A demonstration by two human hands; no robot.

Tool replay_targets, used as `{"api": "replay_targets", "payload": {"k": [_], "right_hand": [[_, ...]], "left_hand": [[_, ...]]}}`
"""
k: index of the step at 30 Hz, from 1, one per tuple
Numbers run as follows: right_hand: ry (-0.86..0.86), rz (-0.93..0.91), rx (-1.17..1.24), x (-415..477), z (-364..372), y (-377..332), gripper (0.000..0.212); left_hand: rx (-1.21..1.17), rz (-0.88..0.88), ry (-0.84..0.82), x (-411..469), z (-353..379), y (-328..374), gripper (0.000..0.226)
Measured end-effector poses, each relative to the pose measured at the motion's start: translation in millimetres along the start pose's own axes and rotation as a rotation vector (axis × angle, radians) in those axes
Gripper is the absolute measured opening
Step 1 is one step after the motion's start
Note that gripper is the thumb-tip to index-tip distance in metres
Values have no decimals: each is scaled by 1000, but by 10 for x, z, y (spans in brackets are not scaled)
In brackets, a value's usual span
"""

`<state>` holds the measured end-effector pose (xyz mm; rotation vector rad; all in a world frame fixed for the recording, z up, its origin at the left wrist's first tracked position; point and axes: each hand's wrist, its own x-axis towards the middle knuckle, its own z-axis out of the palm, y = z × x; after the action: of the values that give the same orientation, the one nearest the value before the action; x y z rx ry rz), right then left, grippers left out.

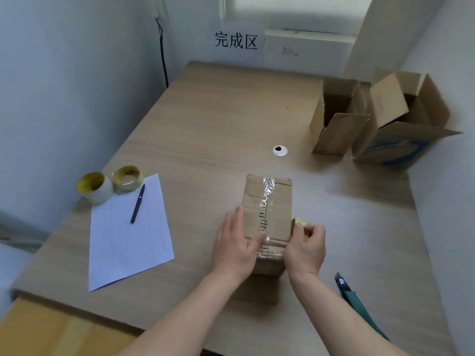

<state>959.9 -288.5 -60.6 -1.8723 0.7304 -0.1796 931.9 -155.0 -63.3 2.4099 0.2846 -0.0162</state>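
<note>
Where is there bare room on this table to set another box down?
Widest free patch: the far table between the wall sign and the grommet. A narrower strip runs between the paper sheet and the taped box. Crowded: open cartons far right, tape rolls and pen left, cutter near right.

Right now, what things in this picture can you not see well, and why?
1. Roll in the right hand: head view, mostly hidden by that hand and the box.
2. Print on the paper: head view, too small and blurred to read.
3. Insides of the open boxes: head view, dark and screened by their flaps.
4. Cutter: head view, blurred, so the blade is unclear.
5. Contents of the box: its top is shut and taped.
</note>
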Motion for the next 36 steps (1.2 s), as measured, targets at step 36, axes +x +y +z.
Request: {"api": "replay_targets", "payload": {"k": [36], "right_hand": [[109, -12, 230, 297, -959, 203, 21]], "left_hand": [[437, 263, -345, 765, -102, 646, 93]]}}
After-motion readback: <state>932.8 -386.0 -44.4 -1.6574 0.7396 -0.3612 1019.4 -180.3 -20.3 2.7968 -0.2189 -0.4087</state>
